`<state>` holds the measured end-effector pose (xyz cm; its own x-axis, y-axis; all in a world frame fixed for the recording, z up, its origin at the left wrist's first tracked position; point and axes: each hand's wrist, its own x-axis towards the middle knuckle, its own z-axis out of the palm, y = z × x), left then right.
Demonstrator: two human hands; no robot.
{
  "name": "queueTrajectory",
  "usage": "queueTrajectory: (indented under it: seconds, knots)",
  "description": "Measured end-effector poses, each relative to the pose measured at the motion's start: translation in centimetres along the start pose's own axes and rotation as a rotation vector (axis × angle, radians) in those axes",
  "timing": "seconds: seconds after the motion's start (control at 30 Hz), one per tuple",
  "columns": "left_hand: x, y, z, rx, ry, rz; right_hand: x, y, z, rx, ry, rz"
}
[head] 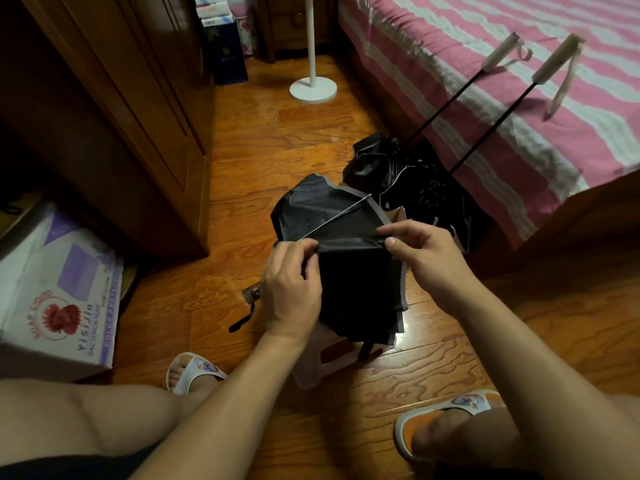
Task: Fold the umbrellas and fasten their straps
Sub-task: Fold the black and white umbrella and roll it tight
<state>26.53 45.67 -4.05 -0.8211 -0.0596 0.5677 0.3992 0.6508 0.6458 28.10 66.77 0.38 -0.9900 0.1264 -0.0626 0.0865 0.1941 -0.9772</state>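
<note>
A black folding umbrella (360, 289) with a grey hem hangs between my hands above the wooden floor. My left hand (291, 289) pinches a fold of its cloth at the left, and my right hand (422, 251) pinches the same fold at the right. One silver rib (332, 220) sticks up and to the right. The umbrella's dark handle (252, 294) with a black wrist loop pokes out to the left of my left hand. Two more black umbrellas (408, 181) lie collapsed on the floor beyond, their shafts and pale handles (554, 67) leaning on the bed.
A bed with a pink and white striped cover (519, 98) fills the right. A wooden wardrobe (121, 116) stands at the left, with a cardboard box (59, 289) beside it. A white fan stand (313, 88) is at the back. My knees and slippered feet are in the foreground.
</note>
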Motion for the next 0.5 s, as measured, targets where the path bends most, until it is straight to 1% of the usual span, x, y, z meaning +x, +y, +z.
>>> queueTrajectory:
  seconds: [0.07, 0.1, 0.17, 0.23, 0.27, 0.3, 0.4, 0.43, 0.5]
  knots:
    - [0.2, 0.1, 0.2, -0.014, 0.011, 0.009, 0.1, 0.2, 0.0, 0.005, 0.015, 0.010]
    - [0.1, 0.2, 0.4, -0.037, 0.006, -0.028, 0.2, 0.2, 0.0, 0.013, 0.023, 0.011]
    - [-0.4, 0.6, 0.6, -0.124, -0.044, -0.200, 0.3, 0.2, 0.1, 0.040, 0.034, 0.005]
    - [-0.8, 0.9, 0.6, -0.217, -0.151, -0.448, 0.4, -0.1, 0.1, 0.072, 0.043, -0.002]
    - [-0.9, 0.9, 0.5, -0.260, -0.217, -0.543, 0.4, -0.1, 0.0, 0.085, 0.045, -0.006]
    - [-0.9, 0.9, 0.4, -0.279, -0.277, -0.583, 0.5, -0.1, 0.0, 0.091, 0.045, -0.008]
    - [-0.6, 0.4, 0.1, -0.192, -0.445, -0.565, 0.4, 0.0, -0.2, 0.067, 0.043, -0.010]
    - [-0.3, 0.4, 0.0, -0.150, -0.492, -0.582, 0.4, 0.0, -0.2, 0.062, 0.044, -0.006]
    - [0.3, 0.5, -0.4, -0.057, -0.526, -0.589, 0.4, -0.1, -0.3, 0.067, 0.050, -0.002]
